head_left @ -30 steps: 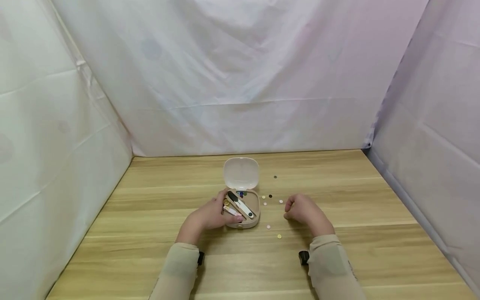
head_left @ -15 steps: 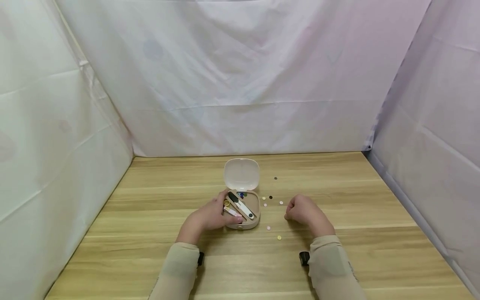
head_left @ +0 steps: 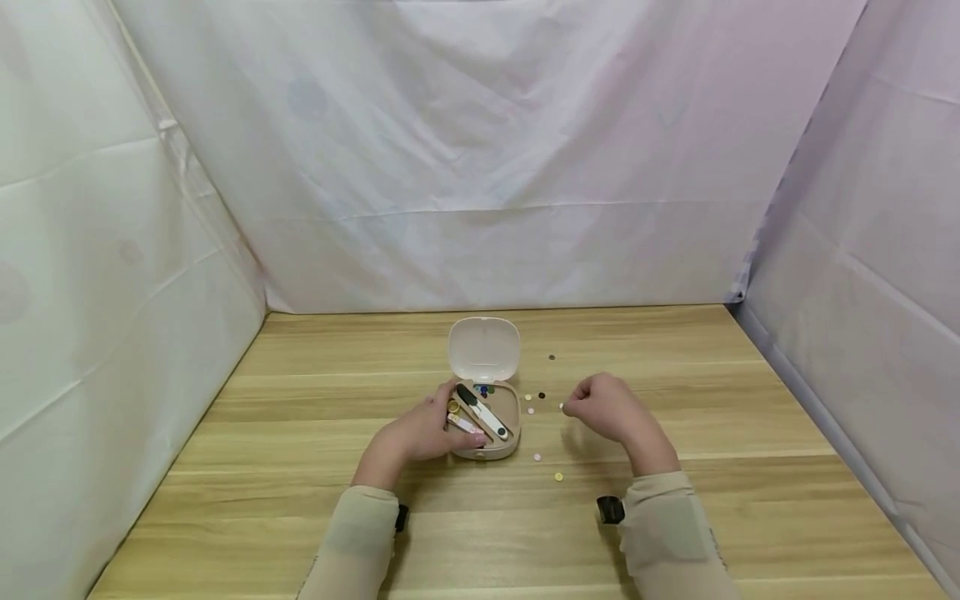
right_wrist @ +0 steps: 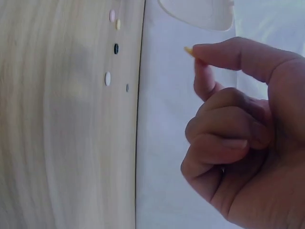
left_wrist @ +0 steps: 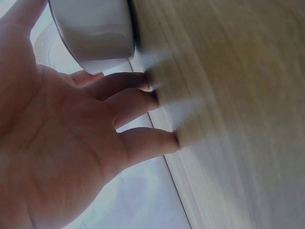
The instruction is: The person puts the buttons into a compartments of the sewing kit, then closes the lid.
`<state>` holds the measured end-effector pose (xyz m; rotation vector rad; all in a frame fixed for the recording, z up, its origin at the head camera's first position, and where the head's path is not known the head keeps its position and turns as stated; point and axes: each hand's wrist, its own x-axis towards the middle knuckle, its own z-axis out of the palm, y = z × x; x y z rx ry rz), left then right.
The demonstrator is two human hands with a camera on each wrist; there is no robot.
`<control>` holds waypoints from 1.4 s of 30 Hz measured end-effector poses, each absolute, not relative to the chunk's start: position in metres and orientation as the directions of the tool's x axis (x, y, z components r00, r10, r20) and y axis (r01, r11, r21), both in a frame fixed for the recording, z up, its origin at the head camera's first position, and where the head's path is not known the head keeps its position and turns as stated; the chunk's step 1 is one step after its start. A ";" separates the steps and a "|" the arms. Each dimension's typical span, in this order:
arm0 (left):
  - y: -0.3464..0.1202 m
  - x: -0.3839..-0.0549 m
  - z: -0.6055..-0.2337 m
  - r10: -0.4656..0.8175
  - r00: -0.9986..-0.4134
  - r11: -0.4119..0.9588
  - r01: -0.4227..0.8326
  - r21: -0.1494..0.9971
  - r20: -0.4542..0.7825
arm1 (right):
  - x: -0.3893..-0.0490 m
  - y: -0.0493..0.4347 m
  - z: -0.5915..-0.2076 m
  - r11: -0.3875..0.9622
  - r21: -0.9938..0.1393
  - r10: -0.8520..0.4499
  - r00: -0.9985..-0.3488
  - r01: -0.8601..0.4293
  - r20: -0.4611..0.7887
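Note:
A beige sewing box (head_left: 512,446) stands with its translucent lid (head_left: 483,350) tipped back. Inside it lie white-handled thread snips (head_left: 491,419), a yellow ring (head_left: 453,406) and several dark and blue buttons (head_left: 483,390). My left hand (head_left: 416,429) grips the box from its left side, thumb over the front rim; in the left wrist view its other fingertips reach down to the tabletop. To the right of the box, my right hand (head_left: 611,408) is raised above the table. Between its thumb and index finger it pinches a small yellow button (right_wrist: 188,50).
Loose buttons lie on the wooden table (head_left: 300,500) right of the box: a black button (head_left: 542,395), a grey button (head_left: 551,357), a pink button (head_left: 537,457) and a yellow one nearer me, among several. White cloth (head_left: 480,167) hangs around the table's back and sides.
My right hand has lifted off the tabletop and moved slightly up and left, with the pinched yellow button. The left hand and the box stay in place.

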<state>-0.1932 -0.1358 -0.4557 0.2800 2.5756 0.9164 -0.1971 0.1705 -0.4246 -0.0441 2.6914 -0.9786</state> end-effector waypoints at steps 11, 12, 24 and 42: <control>-0.136 -0.193 -0.456 0.314 -0.908 0.761 0.065 0.646 -0.279 | -0.199 0.163 -0.428 0.734 -0.678 -0.131 -0.970 0.043 -0.204; -0.136 -0.193 -0.456 0.316 -0.907 0.760 0.065 0.647 -0.279 | -0.198 0.163 -0.428 0.732 -0.680 -0.129 -0.971 0.045 -0.203; -0.137 -0.192 -0.457 0.317 -0.908 0.752 0.064 0.656 -0.275 | -0.209 0.151 -0.431 0.617 -0.785 -0.036 -0.995 0.055 -0.097; -0.137 -0.195 -0.460 0.331 -0.905 0.749 0.080 0.658 -0.267 | -0.234 0.104 -0.450 0.613 -0.789 -0.177 -0.981 -0.042 -0.086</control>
